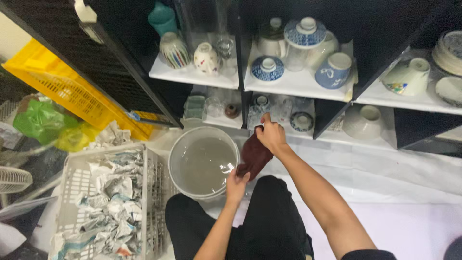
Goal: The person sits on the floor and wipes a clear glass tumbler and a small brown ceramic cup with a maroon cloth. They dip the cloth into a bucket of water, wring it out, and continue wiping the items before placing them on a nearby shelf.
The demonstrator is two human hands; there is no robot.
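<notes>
Head view: both hands, left hand point(236, 185) and right hand point(271, 136), clench a dark red cloth point(253, 156) beside the water bucket point(179, 147); wringing step, judged; next calls for twisting over the water.

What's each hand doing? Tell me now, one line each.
Left hand: closed on the lower end of the dark red cloth.
Right hand: closed on the cloth's upper end.

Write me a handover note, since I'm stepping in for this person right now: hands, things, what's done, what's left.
Left hand: grip on the lower end of the dark red cloth.
Right hand: grip on its upper end, cloth stretched between both hands.
Bucket of cloudy water sits by the knees, left of the cloth.
White basket of crumpled newspaper stands further left.
Bowls and cups stand on the shelves ahead.
Done: cannot tell.
Left: probably wringing the cloth, then wiping.
</notes>
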